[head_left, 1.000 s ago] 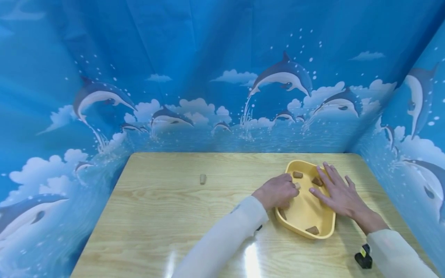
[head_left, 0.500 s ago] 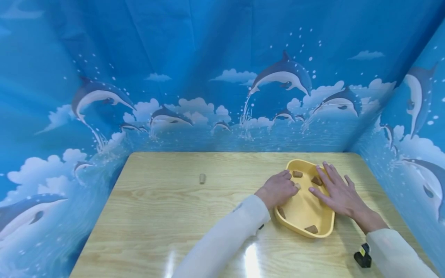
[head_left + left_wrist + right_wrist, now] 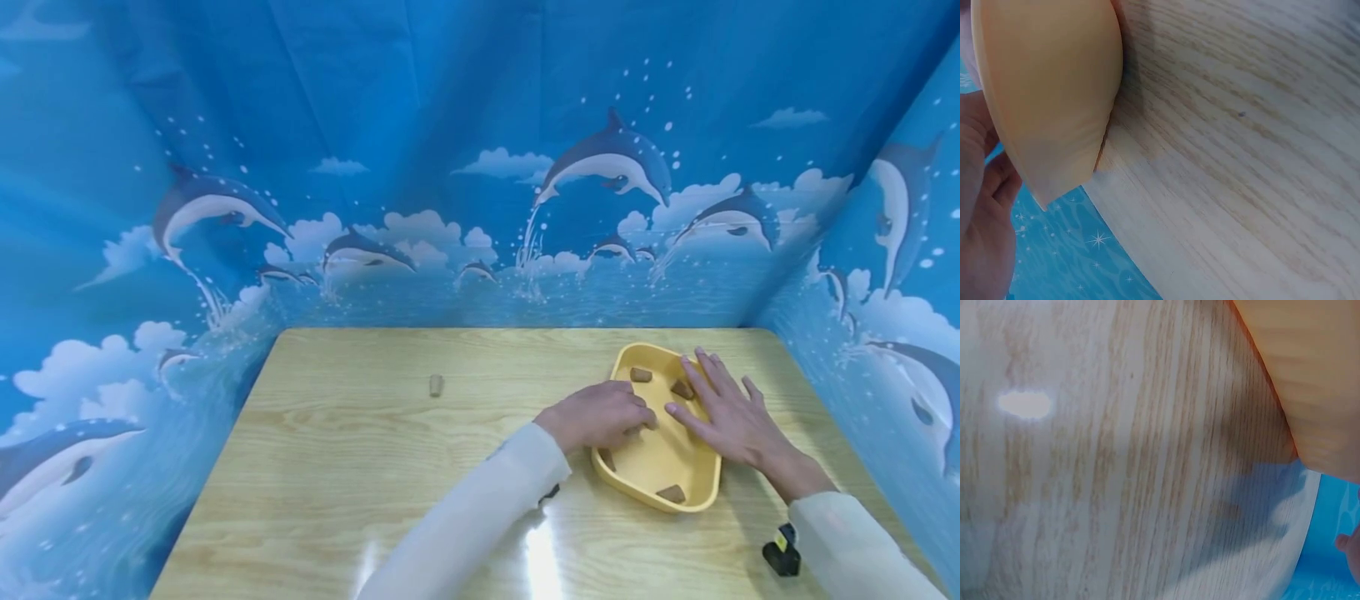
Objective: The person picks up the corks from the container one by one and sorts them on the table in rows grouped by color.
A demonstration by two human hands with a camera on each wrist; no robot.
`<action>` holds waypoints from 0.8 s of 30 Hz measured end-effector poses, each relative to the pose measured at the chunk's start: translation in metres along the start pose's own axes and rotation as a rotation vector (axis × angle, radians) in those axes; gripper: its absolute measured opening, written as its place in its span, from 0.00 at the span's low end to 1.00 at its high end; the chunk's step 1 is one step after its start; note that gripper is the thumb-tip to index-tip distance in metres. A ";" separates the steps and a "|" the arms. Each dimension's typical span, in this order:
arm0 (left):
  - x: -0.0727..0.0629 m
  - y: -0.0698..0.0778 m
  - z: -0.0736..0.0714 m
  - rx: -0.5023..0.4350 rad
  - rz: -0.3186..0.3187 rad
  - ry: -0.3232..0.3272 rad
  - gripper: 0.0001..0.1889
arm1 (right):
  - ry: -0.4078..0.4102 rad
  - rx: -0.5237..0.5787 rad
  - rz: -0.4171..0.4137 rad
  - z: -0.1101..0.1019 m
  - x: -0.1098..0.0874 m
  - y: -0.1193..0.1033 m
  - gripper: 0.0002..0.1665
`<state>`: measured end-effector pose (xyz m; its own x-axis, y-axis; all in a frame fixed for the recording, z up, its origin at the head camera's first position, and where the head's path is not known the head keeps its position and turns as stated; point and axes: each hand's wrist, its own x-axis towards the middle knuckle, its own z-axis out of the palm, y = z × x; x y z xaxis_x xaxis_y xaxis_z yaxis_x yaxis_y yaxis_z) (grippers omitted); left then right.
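In the head view, a yellow rounded tray sits on the right of the table. My left hand reaches over its left rim, fingers bent down into it. I cannot tell whether they hold a piece, since their tips are hidden. My right hand rests across the right rim, fingers spread, thumb inside. Small brown tapered cork-like pieces lie near the tray's walls: one at the back, another by the right fingers, one at the front, and one at the left, partly covered.
A single pale tapered piece stands on the wooden table, well left of the tray. A black device with a yellow mark shows by the right cuff. Blue dolphin-printed curtains enclose the table's back and sides.
My left hand has shifted slightly toward the tray's middle and front. A pale piece that showed at its fingertips is now out of sight. My right hand stays put.
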<state>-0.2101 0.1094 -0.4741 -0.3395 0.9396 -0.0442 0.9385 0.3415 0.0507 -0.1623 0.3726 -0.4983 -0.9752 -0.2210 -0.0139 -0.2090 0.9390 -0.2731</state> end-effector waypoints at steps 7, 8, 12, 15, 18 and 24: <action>-0.008 0.001 -0.001 -0.129 0.011 0.007 0.19 | -0.002 -0.005 0.003 0.000 0.000 0.000 0.55; -0.010 0.001 -0.002 -0.139 0.009 0.008 0.19 | -0.002 -0.005 0.003 0.000 0.000 0.000 0.55; -0.015 0.000 -0.005 -0.181 0.006 0.014 0.20 | -0.001 -0.008 0.003 0.000 0.000 -0.001 0.55; -0.021 -0.002 -0.006 -0.208 0.008 0.025 0.22 | 0.000 -0.011 0.004 0.000 0.000 -0.001 0.55; -0.028 -0.005 -0.008 -0.229 0.005 0.036 0.24 | -0.002 -0.013 0.006 0.000 0.000 -0.001 0.55; -0.040 -0.009 -0.010 -0.274 -0.003 0.080 0.25 | -0.008 -0.015 0.005 -0.001 0.001 -0.003 0.55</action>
<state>-0.2055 0.0687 -0.4627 -0.3559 0.9339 0.0333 0.8893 0.3275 0.3192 -0.1623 0.3701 -0.4969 -0.9755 -0.2187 -0.0227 -0.2055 0.9438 -0.2588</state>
